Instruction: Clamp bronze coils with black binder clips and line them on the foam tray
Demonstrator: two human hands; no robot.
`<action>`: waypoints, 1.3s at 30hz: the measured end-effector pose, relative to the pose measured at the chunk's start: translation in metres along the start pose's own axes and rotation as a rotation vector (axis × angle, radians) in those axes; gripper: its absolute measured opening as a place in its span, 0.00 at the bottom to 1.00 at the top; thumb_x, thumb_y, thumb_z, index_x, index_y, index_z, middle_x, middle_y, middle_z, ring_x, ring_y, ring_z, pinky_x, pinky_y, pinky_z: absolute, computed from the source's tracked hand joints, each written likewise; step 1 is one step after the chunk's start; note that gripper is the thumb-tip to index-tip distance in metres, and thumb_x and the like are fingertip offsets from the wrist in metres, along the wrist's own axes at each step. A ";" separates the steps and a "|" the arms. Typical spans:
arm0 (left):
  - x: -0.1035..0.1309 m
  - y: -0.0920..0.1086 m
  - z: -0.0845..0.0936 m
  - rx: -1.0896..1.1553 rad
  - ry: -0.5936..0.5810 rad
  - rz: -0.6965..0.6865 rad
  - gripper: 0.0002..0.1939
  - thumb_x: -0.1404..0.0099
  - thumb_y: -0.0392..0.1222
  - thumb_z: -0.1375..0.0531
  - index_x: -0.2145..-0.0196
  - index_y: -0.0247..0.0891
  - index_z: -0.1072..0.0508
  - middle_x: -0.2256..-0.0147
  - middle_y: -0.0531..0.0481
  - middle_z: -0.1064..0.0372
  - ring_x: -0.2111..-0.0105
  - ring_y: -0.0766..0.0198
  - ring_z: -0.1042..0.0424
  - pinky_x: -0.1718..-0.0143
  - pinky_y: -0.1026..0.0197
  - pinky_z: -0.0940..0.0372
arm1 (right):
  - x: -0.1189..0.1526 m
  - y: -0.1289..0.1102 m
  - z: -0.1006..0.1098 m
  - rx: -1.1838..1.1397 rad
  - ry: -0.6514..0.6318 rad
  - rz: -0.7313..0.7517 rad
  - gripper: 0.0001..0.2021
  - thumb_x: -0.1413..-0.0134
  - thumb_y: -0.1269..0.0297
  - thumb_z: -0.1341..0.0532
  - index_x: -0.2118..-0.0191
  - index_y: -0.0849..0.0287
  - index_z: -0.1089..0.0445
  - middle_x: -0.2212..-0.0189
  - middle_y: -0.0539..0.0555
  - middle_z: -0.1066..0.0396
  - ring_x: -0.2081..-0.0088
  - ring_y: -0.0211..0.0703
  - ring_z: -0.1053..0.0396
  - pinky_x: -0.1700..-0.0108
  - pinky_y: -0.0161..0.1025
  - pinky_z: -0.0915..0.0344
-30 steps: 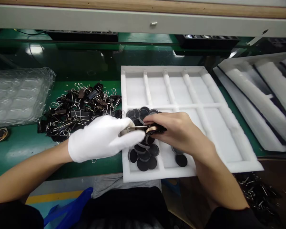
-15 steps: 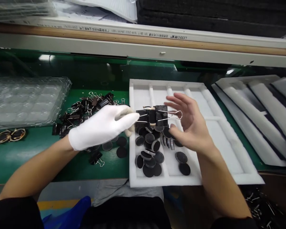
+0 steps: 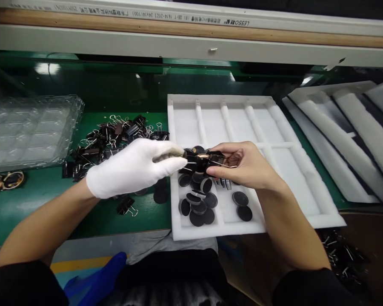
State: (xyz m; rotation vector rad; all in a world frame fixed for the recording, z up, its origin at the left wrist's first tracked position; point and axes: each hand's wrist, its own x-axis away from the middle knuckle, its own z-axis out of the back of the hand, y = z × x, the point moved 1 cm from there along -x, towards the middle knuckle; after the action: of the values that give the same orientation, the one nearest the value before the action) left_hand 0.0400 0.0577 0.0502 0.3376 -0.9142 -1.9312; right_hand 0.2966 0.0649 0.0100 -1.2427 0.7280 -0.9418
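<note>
Head view: white tray [image 3: 210, 233] holds black discs [image 3: 198, 207] beneath held clips [image 3: 215, 158].

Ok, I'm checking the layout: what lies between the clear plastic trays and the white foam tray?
In the head view, black binder clips lie heaped there, partly hidden by the gloved left hand, with dark discs nearer the foam tray.

The bare right hand [image 3: 247, 165], spread open and clear of the work half a second ago, now has its thumb and fingers closed around the black binder clip with silver wire handles [image 3: 215, 158], at the right of the black piece with a gold-coloured rim [image 3: 203, 157]. Clip and piece, then turned broadside to the camera, now sit tilted flatter, the clip partly covered.
</note>
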 end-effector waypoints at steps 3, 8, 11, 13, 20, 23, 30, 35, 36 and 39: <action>0.000 0.001 -0.004 0.011 0.067 -0.015 0.18 0.27 0.54 0.43 0.49 0.45 0.19 0.66 0.57 0.21 0.70 0.69 0.28 0.66 0.66 0.36 | 0.001 -0.002 0.002 -0.010 0.054 0.045 0.14 0.55 0.64 0.21 0.60 0.57 0.18 0.70 0.52 0.18 0.70 0.44 0.19 0.70 0.37 0.20; 0.001 0.002 -0.003 0.044 0.143 0.020 0.19 0.26 0.55 0.44 0.50 0.43 0.20 0.64 0.55 0.20 0.66 0.66 0.25 0.63 0.65 0.34 | 0.001 -0.003 -0.003 -0.050 0.194 0.061 0.10 0.54 0.67 0.22 0.64 0.55 0.19 0.72 0.51 0.20 0.71 0.45 0.20 0.72 0.38 0.20; 0.000 0.002 -0.002 0.026 0.053 0.020 0.21 0.27 0.58 0.43 0.49 0.42 0.21 0.60 0.53 0.20 0.63 0.63 0.24 0.62 0.63 0.34 | 0.002 -0.003 -0.007 -0.015 0.165 0.076 0.09 0.52 0.66 0.23 0.63 0.55 0.19 0.71 0.51 0.19 0.69 0.47 0.19 0.70 0.40 0.19; -0.002 0.001 -0.004 0.053 0.038 -0.006 0.23 0.30 0.59 0.40 0.47 0.43 0.22 0.55 0.53 0.20 0.59 0.63 0.24 0.60 0.64 0.33 | 0.002 -0.002 -0.011 0.008 0.155 0.085 0.10 0.51 0.65 0.23 0.62 0.55 0.19 0.70 0.52 0.19 0.69 0.47 0.19 0.69 0.40 0.18; -0.006 -0.006 -0.026 0.222 0.142 -0.027 0.10 0.35 0.46 0.35 0.59 0.40 0.19 0.71 0.58 0.25 0.75 0.71 0.32 0.75 0.68 0.39 | 0.008 0.002 -0.033 0.043 0.222 0.117 0.15 0.56 0.68 0.22 0.59 0.53 0.19 0.66 0.50 0.17 0.67 0.47 0.18 0.66 0.40 0.17; -0.006 -0.007 -0.027 0.204 0.235 -0.012 0.08 0.38 0.44 0.34 0.63 0.38 0.19 0.73 0.58 0.27 0.75 0.71 0.32 0.76 0.69 0.40 | 0.011 0.001 -0.043 0.069 0.337 0.138 0.15 0.53 0.67 0.23 0.57 0.53 0.19 0.64 0.51 0.16 0.64 0.48 0.17 0.62 0.43 0.16; -0.006 -0.004 -0.023 0.198 0.186 -0.005 0.09 0.37 0.46 0.34 0.68 0.38 0.21 0.79 0.60 0.31 0.81 0.74 0.38 0.82 0.69 0.47 | 0.008 -0.002 -0.036 0.015 0.179 0.079 0.16 0.57 0.62 0.20 0.61 0.53 0.18 0.69 0.49 0.18 0.70 0.46 0.20 0.70 0.42 0.19; -0.004 -0.003 -0.026 0.211 0.189 -0.014 0.08 0.37 0.46 0.34 0.67 0.39 0.20 0.77 0.59 0.29 0.79 0.73 0.35 0.80 0.69 0.43 | 0.007 0.000 -0.028 0.030 0.159 0.083 0.17 0.57 0.58 0.20 0.60 0.53 0.19 0.67 0.50 0.19 0.69 0.46 0.20 0.68 0.43 0.19; -0.004 -0.003 -0.027 0.206 0.204 -0.015 0.08 0.37 0.46 0.34 0.66 0.39 0.20 0.76 0.59 0.28 0.78 0.72 0.33 0.79 0.69 0.42 | 0.007 0.000 -0.028 0.047 0.170 0.085 0.17 0.56 0.58 0.20 0.59 0.53 0.19 0.66 0.51 0.18 0.68 0.46 0.20 0.67 0.43 0.19; -0.003 -0.001 -0.028 0.179 0.211 -0.016 0.09 0.36 0.45 0.35 0.61 0.39 0.20 0.72 0.58 0.25 0.74 0.69 0.29 0.75 0.67 0.38 | 0.008 -0.002 -0.025 0.169 0.146 0.108 0.20 0.51 0.58 0.23 0.52 0.53 0.21 0.58 0.53 0.18 0.60 0.49 0.19 0.58 0.45 0.20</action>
State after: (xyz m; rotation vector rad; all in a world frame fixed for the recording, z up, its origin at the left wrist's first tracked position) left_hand 0.0570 0.0480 0.0295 0.6432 -0.9467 -1.7923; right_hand 0.2775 0.0466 0.0073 -0.9846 0.8052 -0.9908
